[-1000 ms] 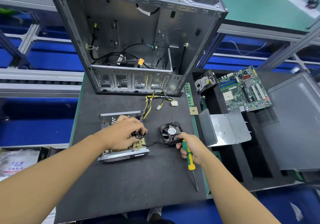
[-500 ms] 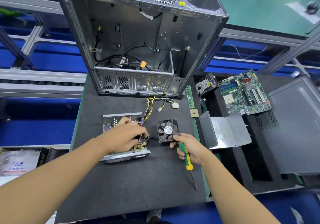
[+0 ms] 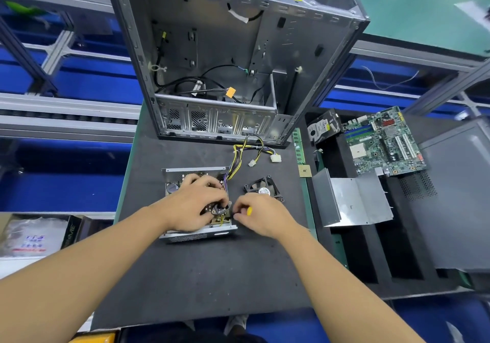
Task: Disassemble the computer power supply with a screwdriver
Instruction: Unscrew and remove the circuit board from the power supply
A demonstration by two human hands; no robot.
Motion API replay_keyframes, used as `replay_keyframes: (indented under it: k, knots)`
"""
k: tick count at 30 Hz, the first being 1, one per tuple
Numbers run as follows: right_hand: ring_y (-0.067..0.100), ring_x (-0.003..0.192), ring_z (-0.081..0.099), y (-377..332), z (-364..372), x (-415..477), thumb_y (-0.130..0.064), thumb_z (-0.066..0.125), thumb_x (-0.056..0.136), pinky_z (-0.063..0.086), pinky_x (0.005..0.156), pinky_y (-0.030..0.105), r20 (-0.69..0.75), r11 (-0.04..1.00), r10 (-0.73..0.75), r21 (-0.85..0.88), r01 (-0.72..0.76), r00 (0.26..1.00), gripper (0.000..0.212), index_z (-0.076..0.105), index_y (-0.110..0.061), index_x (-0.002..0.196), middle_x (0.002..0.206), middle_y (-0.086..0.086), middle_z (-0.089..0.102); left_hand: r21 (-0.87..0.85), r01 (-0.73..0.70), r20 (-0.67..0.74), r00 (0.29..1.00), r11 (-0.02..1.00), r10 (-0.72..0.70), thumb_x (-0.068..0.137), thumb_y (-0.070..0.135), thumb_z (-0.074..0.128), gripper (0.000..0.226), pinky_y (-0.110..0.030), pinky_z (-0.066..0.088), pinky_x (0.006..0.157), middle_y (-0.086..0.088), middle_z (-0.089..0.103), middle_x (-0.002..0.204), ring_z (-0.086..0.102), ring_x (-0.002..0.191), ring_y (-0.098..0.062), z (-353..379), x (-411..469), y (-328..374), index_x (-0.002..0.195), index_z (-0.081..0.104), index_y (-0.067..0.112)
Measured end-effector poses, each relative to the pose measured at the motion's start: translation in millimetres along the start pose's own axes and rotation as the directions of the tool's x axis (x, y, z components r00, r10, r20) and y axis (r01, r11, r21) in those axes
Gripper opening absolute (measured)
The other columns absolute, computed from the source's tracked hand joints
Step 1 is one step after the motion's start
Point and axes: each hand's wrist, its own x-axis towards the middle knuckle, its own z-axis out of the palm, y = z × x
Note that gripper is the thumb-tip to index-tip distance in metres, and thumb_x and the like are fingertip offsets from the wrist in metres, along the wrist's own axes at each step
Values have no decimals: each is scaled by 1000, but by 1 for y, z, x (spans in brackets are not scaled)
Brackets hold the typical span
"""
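Observation:
The opened power supply [image 3: 197, 234] lies on the dark mat with its lid off, circuit board showing. My left hand [image 3: 191, 206] rests inside it, fingers curled around a black ring-shaped part [image 3: 220, 209] on the board. My right hand [image 3: 262, 216] is right beside the supply's right edge, fingers curled around the screwdriver; only a bit of its yellow handle [image 3: 249, 211] shows, and the tip is hidden. The black fan [image 3: 263, 187] lies just behind my right hand. A yellow and black cable bundle [image 3: 250, 154] runs from the supply toward the case.
The empty computer case [image 3: 225, 59] stands open at the back of the mat [image 3: 198, 276]. To the right are the supply's bent metal cover [image 3: 350, 199], a RAM stick [image 3: 299, 146], a hard drive [image 3: 323, 128], a motherboard [image 3: 384, 141] and a grey side panel [image 3: 456, 199]. A box sits at left [image 3: 37, 234].
My right hand let go of the fan and moved left to the power supply's edge, turning the screwdriver so the shaft no longer shows. My left hand stayed on the board.

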Motion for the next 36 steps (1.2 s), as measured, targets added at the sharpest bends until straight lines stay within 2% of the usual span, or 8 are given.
replay_keyframes:
  k: [4, 7, 11, 14, 17, 22, 28, 36]
  knots:
    - [20, 101, 58, -7, 16, 14, -39, 61, 91, 47, 79, 35, 80, 979, -85, -179, 98, 993, 15, 68, -34, 104, 97, -11, 56, -53, -1, 13, 1000, 999, 2, 75, 32, 55, 16, -33, 23, 107, 18, 54, 97, 38, 120, 1, -5, -2, 0, 90, 50, 31]
    - [24, 99, 60, -5, 24, 21, -40, 61, 93, 41, 72, 34, 54, 953, -142, -261, 151, 988, 19, 66, -26, 106, 104, -7, 59, -38, 12, -7, 1000, 999, -12, 84, 34, 65, 16, -32, 22, 109, 15, 54, 95, 40, 113, -1, 1, -3, 0, 89, 52, 27]
    - [30, 96, 63, -5, 37, 21, -36, 58, 96, 35, 64, 35, 14, 928, -185, -327, 179, 983, 19, 60, -19, 103, 107, -2, 59, -75, 22, -60, 998, 997, -27, 84, 29, 67, 16, -28, 19, 110, 13, 56, 94, 45, 108, -4, 5, -3, -1, 88, 52, 27]
    - [28, 90, 64, -2, 44, 16, -37, 58, 95, 33, 61, 33, -57, 934, -182, -322, 155, 982, 19, 61, -19, 100, 104, -2, 60, -101, 33, -71, 997, 994, -40, 83, 30, 66, 15, -22, 14, 110, 12, 58, 93, 46, 108, -5, 5, -3, -3, 87, 51, 28]
    - [29, 85, 63, 2, 48, 9, -30, 55, 93, 27, 56, 33, -87, 932, -203, -324, 165, 975, 14, 62, -19, 97, 99, -1, 58, -98, 33, -59, 997, 995, -39, 83, 33, 63, 15, -24, 15, 110, 13, 58, 92, 46, 107, -6, 5, -2, -3, 86, 49, 30]
    - [19, 87, 62, 3, 51, 10, -46, 52, 96, 31, 59, 29, -139, 956, -141, -276, 99, 980, 22, 63, -26, 95, 96, -6, 60, -81, 32, -73, 997, 996, -38, 85, 32, 62, 13, -24, 16, 109, 10, 58, 93, 46, 103, -8, 5, -3, -2, 87, 49, 28]
    - [19, 90, 62, 1, 51, 6, -36, 58, 93, 30, 62, 29, -153, 975, -147, -190, 117, 977, 13, 69, -29, 99, 98, -8, 63, -68, 33, -127, 991, 997, -41, 86, 29, 63, 12, -17, 11, 107, 9, 58, 93, 41, 102, -5, 8, -5, 0, 88, 51, 27]
    - [18, 84, 62, -1, 52, 6, -40, 61, 91, 37, 61, 31, -191, 987, -127, -123, 105, 973, 12, 68, -31, 94, 94, -8, 62, -36, 46, -123, 991, 998, -50, 87, 24, 60, 10, -33, 21, 108, 6, 55, 88, 44, 93, -11, 10, -4, 4, 89, 51, 22]
